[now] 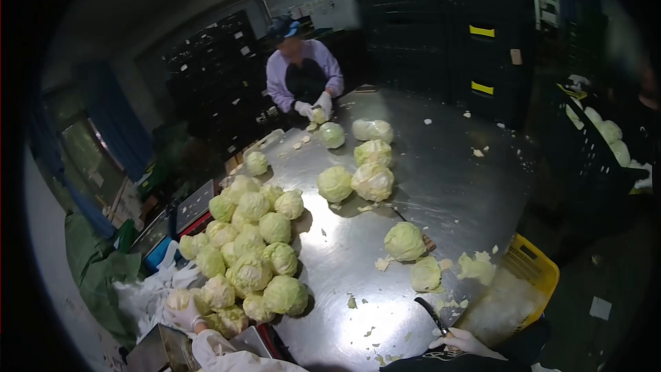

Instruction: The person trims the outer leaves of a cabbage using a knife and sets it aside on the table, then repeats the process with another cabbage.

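Observation:
At the lower left, my left hand (184, 316), in a white glove, curves around a pale cabbage (177, 297) at the edge of a large cabbage pile (249, 240). My gloved right hand (460, 342) is closed on the handle of a knife (429, 313), its dark blade pointing up and left over the metal table (344, 262). Beyond the blade sit a round cabbage (405, 242) and a smaller cabbage piece (426, 274). Loose trimmed leaves (476, 268) lie to their right.
A yellow crate (540, 269) with a clear liner stands against the table's right edge. Across the table, a co-worker (303, 72) in white gloves handles a cabbage (318, 116). Several cabbages (372, 181) rest mid-table. Dark stacked crates (482, 48) rise behind.

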`<move>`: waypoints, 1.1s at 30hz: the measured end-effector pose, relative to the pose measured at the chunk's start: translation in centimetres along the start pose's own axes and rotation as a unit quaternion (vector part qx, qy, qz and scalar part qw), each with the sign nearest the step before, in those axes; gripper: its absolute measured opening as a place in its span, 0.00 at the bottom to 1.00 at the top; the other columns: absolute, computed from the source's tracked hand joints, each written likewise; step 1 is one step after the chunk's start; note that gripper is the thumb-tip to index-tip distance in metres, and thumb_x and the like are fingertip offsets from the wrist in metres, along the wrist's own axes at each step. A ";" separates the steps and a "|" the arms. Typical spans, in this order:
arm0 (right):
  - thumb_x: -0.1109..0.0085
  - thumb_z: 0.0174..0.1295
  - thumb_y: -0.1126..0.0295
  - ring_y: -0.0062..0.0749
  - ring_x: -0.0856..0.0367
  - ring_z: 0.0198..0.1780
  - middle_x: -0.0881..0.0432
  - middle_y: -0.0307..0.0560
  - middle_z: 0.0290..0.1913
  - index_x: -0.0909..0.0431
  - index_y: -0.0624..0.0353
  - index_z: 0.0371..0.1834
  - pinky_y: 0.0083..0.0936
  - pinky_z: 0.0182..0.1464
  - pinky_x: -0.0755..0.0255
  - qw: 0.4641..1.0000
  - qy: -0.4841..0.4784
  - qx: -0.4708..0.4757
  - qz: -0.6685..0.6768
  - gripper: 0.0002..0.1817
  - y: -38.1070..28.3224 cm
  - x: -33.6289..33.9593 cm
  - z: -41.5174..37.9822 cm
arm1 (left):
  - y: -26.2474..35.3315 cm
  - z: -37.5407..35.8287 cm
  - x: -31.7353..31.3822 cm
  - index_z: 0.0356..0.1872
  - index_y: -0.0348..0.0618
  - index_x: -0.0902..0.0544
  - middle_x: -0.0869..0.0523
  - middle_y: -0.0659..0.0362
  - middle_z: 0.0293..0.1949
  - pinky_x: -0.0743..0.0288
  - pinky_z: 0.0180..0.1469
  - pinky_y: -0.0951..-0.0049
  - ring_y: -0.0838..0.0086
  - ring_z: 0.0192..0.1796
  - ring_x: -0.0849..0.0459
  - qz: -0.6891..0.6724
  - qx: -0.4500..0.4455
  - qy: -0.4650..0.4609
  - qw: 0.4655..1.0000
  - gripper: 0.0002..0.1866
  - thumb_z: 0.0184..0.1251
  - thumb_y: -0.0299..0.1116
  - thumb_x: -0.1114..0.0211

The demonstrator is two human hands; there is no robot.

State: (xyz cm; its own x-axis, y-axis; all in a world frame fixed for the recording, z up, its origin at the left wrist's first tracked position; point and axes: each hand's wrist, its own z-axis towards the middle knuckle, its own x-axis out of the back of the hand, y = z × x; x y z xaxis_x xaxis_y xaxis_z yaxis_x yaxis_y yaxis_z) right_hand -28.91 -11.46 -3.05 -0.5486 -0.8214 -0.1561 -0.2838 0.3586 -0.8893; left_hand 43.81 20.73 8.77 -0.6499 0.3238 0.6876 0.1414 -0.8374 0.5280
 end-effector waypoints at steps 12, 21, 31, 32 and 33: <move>0.46 0.80 0.67 0.10 0.20 0.37 0.11 0.40 0.48 0.20 0.63 0.53 0.11 0.38 0.27 0.994 0.053 0.027 0.090 0.11 -1.2 -1.5 -0.8 | 12.7 -10.1 1.0 0.79 0.45 0.35 0.36 0.41 0.76 0.42 0.79 0.49 0.43 0.77 0.36 -0.110 -0.384 0.013 0.917 0.50 0.54 0.43 0.22; 0.33 0.74 0.57 0.15 0.35 0.32 0.34 0.28 0.29 0.23 0.58 0.41 0.22 0.35 0.36 0.983 0.168 0.075 -0.028 0.15 0.5 -1.4 -2.6 | 28.7 -44.8 5.0 0.77 0.41 0.34 0.36 0.36 0.73 0.39 0.77 0.47 0.40 0.76 0.38 -0.330 -0.575 -0.494 0.562 0.62 0.37 0.53 0.11; 0.40 0.73 0.62 0.28 0.30 0.36 0.30 0.39 0.32 0.34 0.55 0.47 0.30 0.41 0.33 0.954 0.245 0.129 -0.120 0.14 -0.4 -1.0 -3.9 | 27.5 -53.6 -2.1 0.74 0.37 0.36 0.27 0.43 0.65 0.28 0.71 0.58 0.51 0.66 0.24 -0.357 -0.484 -0.574 0.556 0.62 0.34 0.45 0.10; 0.40 0.74 0.61 0.29 0.28 0.37 0.29 0.40 0.32 0.34 0.54 0.49 0.30 0.41 0.32 0.953 0.243 0.130 -0.122 0.14 -0.4 -1.1 -3.9 | 26.6 -53.3 -2.9 0.73 0.35 0.35 0.26 0.44 0.65 0.27 0.70 0.58 0.53 0.66 0.24 -0.407 -0.431 -0.580 0.559 0.61 0.33 0.44 0.10; 0.40 0.74 0.61 0.31 0.27 0.37 0.28 0.41 0.33 0.34 0.54 0.51 0.31 0.42 0.32 0.954 0.242 0.129 -0.124 0.15 -0.3 -1.2 -3.9 | 25.1 -53.1 -2.8 0.73 0.33 0.37 0.25 0.46 0.64 0.25 0.69 0.59 0.57 0.65 0.23 -0.416 -0.393 -0.568 0.591 0.58 0.39 0.38 0.10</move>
State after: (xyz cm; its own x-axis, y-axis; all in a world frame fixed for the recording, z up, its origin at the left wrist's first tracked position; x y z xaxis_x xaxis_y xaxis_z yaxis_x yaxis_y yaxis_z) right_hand -31.24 -8.89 -0.89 -0.8059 -0.5437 0.2344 -0.2835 0.0067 -0.9589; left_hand 9.52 -24.58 -6.41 0.7341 0.4805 0.4798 -0.5552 0.0180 0.8315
